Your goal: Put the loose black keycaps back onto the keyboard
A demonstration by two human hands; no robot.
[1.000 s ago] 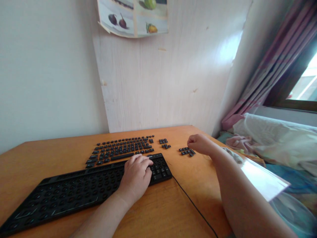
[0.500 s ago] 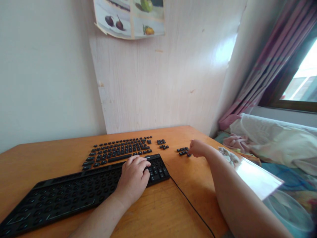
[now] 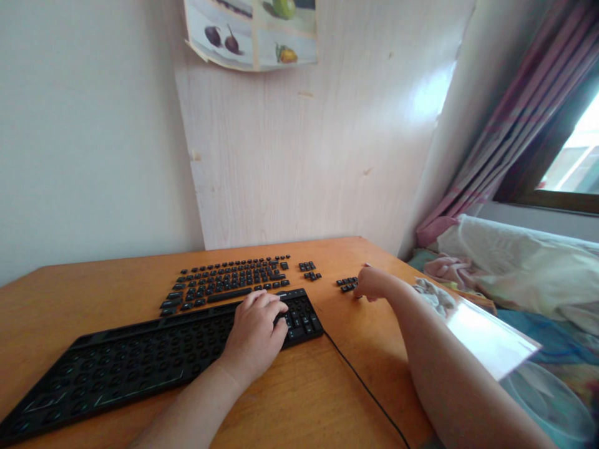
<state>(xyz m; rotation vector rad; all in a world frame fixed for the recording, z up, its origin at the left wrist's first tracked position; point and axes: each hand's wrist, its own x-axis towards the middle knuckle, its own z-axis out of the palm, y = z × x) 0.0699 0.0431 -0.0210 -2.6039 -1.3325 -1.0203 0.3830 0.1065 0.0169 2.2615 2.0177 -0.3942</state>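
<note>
Rightmost keycaps [image 3: 348,288]: lay on the desk [image 3: 290,399].
Right hand [image 3: 374,284]: pointed down at their right end; its grip's closure and hold were unclear.
Left hand [image 3: 259,327]: lay loosely spread on the keyboard [image 3: 140,352], grasping nothing visible.
Keycap handling: seemed underway; precise placement probably mattered next.

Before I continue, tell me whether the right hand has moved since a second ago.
Yes: the right hand has moved down in the view, away from the desk's far edge.

A black keyboard [image 3: 173,348] lies slantwise, mostly bare sockets [image 3: 105,360], keys [image 3: 302,322] seated at its right end. Loose black keycaps [image 3: 231,279] sit in grouped rows beyond it.
</note>
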